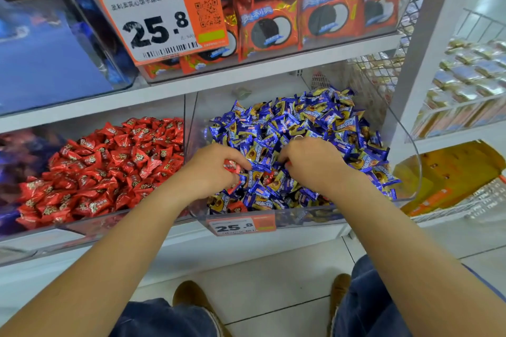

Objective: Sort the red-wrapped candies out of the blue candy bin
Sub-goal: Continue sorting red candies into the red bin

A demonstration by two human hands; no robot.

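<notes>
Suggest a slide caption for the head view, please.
Left hand grips red-wrapped candies while right hand digs in the blue candy bin.

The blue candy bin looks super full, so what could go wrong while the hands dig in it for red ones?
1. The blue candies are heaped high toward the bin's right wall, so the digging right hand could push some over.
2. The left hand holds several red candies at once; one might slip back in.
3. Other red candies lie half buried and could be missed.
</notes>
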